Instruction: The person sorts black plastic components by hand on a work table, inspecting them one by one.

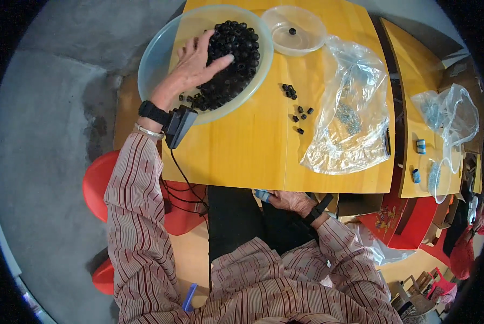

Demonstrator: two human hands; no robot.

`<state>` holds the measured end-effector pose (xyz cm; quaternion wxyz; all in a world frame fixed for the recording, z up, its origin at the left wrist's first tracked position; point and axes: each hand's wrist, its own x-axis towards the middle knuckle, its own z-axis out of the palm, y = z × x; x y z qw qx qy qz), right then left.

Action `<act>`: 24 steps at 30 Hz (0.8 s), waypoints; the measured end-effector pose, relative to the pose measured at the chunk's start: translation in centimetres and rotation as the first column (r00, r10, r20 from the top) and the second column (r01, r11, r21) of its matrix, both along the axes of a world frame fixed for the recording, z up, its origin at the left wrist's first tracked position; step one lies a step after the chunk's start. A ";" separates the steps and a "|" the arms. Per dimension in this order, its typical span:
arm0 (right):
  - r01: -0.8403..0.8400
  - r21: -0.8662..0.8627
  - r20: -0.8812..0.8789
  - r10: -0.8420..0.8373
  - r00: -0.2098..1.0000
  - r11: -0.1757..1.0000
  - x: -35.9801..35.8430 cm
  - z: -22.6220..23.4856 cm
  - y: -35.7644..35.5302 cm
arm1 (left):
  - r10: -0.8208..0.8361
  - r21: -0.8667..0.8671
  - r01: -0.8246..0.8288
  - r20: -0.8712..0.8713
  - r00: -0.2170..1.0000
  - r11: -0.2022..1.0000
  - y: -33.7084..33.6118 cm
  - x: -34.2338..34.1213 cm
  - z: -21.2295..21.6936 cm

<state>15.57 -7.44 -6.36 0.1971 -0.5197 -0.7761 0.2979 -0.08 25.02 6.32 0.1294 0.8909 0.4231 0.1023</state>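
Note:
My left hand (196,67) reaches into a large translucent bowl (145,81). Its fingers are spread over a heap of small black cylindrical parts (242,46), some with a hole showing; it grips none that I can see. Down at the table's near edge, above my lap, is my right hand (291,201), closed, with a small blue-and-white piece (262,195) at its fingertips. The table edge partly hides those fingers and that piece. Several loose black parts (289,92) lie on the yellow table (236,156) to the right of the bowl.
A smaller clear bowl (279,43) with one black part stands at the back. Right of it lies a clear plastic bag (355,146) with small shiny pieces. A side board (409,59) carries another bag and two blue rolls (421,146). A cable (179,167) hangs from my left wrist device.

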 end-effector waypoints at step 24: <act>0.048 -0.048 0.006 -0.047 0.999 0.998 -0.4 -0.6 0.3 | 0.276 -0.463 -0.278 -0.074 0.958 0.842 -0.8 0.7 -1.3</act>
